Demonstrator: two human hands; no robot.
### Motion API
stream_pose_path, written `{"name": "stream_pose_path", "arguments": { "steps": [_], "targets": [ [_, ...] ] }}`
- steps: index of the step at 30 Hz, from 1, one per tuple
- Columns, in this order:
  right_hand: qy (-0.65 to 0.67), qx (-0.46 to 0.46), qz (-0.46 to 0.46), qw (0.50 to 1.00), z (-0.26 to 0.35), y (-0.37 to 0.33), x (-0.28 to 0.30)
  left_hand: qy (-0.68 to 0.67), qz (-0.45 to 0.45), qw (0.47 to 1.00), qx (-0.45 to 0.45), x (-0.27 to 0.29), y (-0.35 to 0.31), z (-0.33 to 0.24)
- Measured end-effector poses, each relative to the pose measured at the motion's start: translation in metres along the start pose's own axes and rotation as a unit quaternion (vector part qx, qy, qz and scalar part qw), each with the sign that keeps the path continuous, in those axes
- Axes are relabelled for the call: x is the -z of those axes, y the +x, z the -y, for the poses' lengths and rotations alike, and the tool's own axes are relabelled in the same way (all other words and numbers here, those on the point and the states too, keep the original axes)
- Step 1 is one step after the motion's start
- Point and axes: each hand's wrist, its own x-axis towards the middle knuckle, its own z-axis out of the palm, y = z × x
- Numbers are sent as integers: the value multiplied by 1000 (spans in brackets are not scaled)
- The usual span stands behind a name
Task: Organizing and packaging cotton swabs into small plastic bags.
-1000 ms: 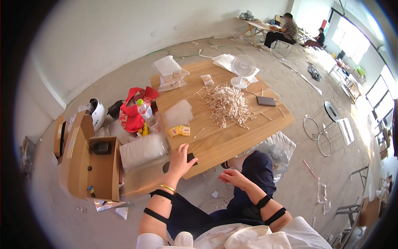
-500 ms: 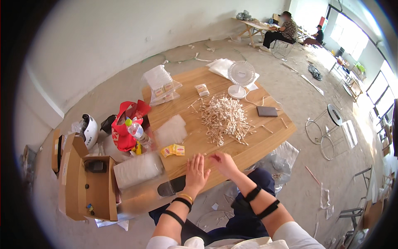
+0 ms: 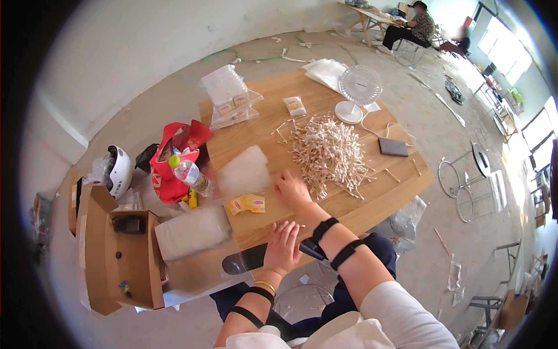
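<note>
My left hand (image 3: 282, 249) is at the table's near edge, fingers slightly bent over a cotton swab (image 3: 301, 225) whose white tip sticks out by the fingertips. Most of the swab is hidden. My right hand (image 3: 292, 189) is low over the table, fingers bent and a little apart, with nothing visible in them. It lies between a stack of clear plastic bags (image 3: 244, 170) and a large heap of cotton swabs (image 3: 330, 152). Two yellow printed cards (image 3: 246, 203) lie left of my hands.
A white fan (image 3: 359, 87), a dark power bank (image 3: 393, 147) and filled packets (image 3: 232, 107) stand on the wooden table (image 3: 325, 224). Left are a red bag (image 3: 168, 180), a bottle (image 3: 189, 173), an open carton (image 3: 125, 256) and a white helmet (image 3: 119, 171). Two people sit far right.
My right hand has moved away from my left hand, forward and left toward the plastic bags. My left hand has drawn slightly nearer to me. The whole view has shifted a little.
</note>
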Motion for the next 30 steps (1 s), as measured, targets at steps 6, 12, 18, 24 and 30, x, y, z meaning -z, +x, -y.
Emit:
{"name": "stream_pose_path", "arguments": {
  "steps": [6, 12, 18, 24, 30],
  "targets": [
    [25, 24, 18, 999, 0, -91, 42, 3, -27, 999, 19, -4, -4, 4],
    [49, -22, -54, 997, -11, -104, 60, 27, -10, 1000, 8, -5, -6, 7],
    [-78, -70, -89, 991, -30, -69, 63, 33, -7, 999, 12, -8, -3, 6],
    [-109, -163, -102, 975, -30, -53, 48, 31, -9, 999, 6, -6, -4, 2],
    [-98, -137, -132, 977, -37, -60, 48, 25, -22, 999, 1, -6, -4, 5]
  ]
}}
